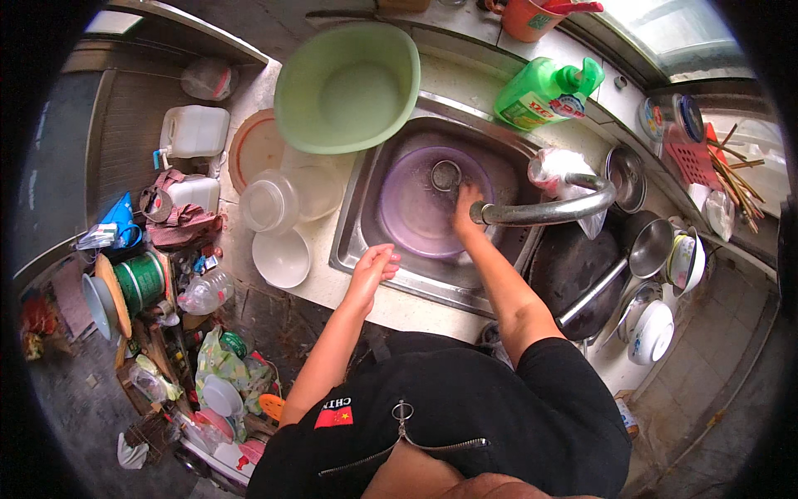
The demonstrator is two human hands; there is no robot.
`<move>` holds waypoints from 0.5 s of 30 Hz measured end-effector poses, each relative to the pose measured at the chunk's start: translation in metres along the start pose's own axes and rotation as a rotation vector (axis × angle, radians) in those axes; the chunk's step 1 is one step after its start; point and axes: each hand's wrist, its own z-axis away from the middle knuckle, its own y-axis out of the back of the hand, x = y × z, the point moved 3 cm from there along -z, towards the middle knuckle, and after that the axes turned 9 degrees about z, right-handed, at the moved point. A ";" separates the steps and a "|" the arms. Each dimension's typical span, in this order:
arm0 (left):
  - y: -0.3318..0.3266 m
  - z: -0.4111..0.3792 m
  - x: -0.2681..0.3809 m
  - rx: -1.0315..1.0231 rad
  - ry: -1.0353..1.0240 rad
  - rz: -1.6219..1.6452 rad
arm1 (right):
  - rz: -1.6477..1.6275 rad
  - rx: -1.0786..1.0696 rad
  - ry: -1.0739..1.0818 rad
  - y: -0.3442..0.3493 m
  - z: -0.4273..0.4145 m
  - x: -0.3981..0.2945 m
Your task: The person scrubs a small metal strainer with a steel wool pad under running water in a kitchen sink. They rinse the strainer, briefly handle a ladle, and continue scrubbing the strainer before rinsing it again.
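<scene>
A purple basin (414, 206) with water in it stands in the stainless steel sink (424, 274). Inside the basin, near its upper right part, lies a small round metal-rimmed item (446, 176). My right hand (468, 209) reaches into the basin just beside that item, partly hidden by the curved metal faucet (548, 212); whether its fingers grip anything I cannot tell. Over the sink's lower left edge hovers my left hand (375, 265), fingers loosely curled and apart, holding nothing. A large light green basin (349, 87) rests at the upper left of the sink.
Clear plastic containers (271, 199) and a white bowl (280, 259) stand left of the sink. A green pump bottle (539, 93) is behind it. To the right are a dark wok (567, 274), a metal ladle (648, 246) and stacked bowls (651, 330). A plastic bag hangs at the faucet.
</scene>
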 end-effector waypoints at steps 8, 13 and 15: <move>-0.018 -0.059 0.002 0.007 -0.015 -0.112 | -0.047 -0.087 0.032 0.026 0.003 -0.016; -0.019 -0.103 -0.018 0.053 -0.190 -0.468 | -0.043 -0.259 0.438 0.022 0.008 -0.017; -0.013 -0.116 -0.024 0.056 -0.193 -0.443 | -0.300 -0.037 0.229 0.056 0.008 -0.018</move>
